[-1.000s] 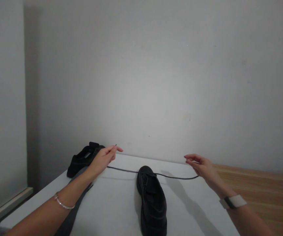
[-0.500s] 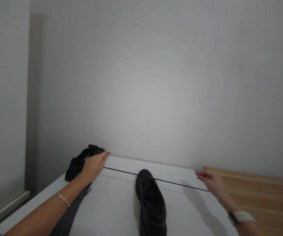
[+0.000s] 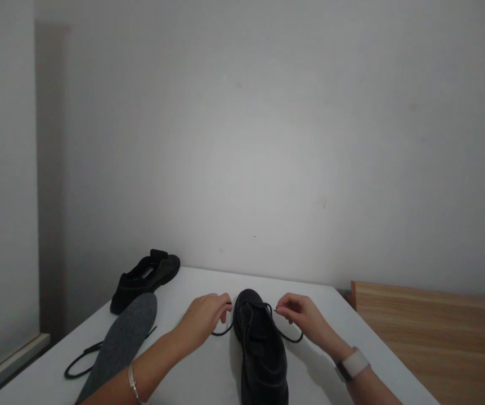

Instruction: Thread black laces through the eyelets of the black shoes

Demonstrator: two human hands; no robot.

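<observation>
A black shoe (image 3: 263, 354) stands on the white table with its toe pointing away from me. A thin black shoelace (image 3: 290, 339) comes out on both sides of its front and hangs in loose curves. To the left of the toe, my left hand (image 3: 209, 315) pinches one part of the lace between thumb and fingers. My right hand (image 3: 299, 312) is on the other side, its fingertips closed on the lace near its end. Neither hand touches the shoe itself.
A second black shoe (image 3: 145, 278) sits at the table's back left. In front of it lies a grey insole (image 3: 126, 332), with another black lace (image 3: 77, 374) partly under it. A wooden board (image 3: 432, 332) stands right of the white table (image 3: 200, 388); a wall (image 3: 251, 140) is behind.
Both hands have come inward from far apart to either side of the shoe's toe. The lace, stretched straight before, now hangs slack in curves.
</observation>
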